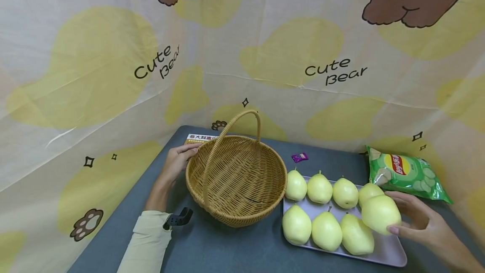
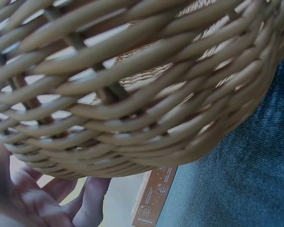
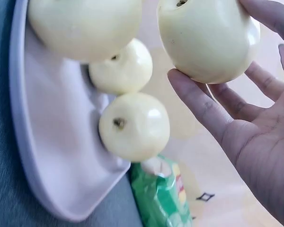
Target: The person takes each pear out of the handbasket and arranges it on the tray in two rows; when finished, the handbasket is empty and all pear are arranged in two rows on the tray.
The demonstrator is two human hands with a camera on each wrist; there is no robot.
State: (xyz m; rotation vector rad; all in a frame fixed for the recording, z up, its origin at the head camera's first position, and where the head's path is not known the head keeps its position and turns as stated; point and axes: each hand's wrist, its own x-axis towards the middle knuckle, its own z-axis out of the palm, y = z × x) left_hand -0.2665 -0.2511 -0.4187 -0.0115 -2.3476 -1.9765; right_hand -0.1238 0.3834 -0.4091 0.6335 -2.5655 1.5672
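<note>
A round wicker basket (image 1: 236,180) with a tall arched handle is tilted, its mouth facing me. My left hand (image 1: 178,163) grips its left rim; in the left wrist view, fingers (image 2: 92,201) reach along the woven side. Between the thumb and fingers of my right hand (image 1: 420,218) is a pale yellow-green pear (image 3: 208,40), raised above the right end of a light purple tray (image 1: 390,252). Several more pears stand in two rows on that tray, among them a front-row pear (image 1: 326,231) and a back-row pear (image 1: 319,188).
Behind the tray's right end lies a green bag of chips (image 1: 407,174). A small purple wrapped candy (image 1: 299,157) is on the blue-grey table (image 1: 212,247) beyond the tray. Partly hidden behind the basket is a printed box (image 1: 195,139). A patterned cloth (image 1: 280,62) hangs around the table.
</note>
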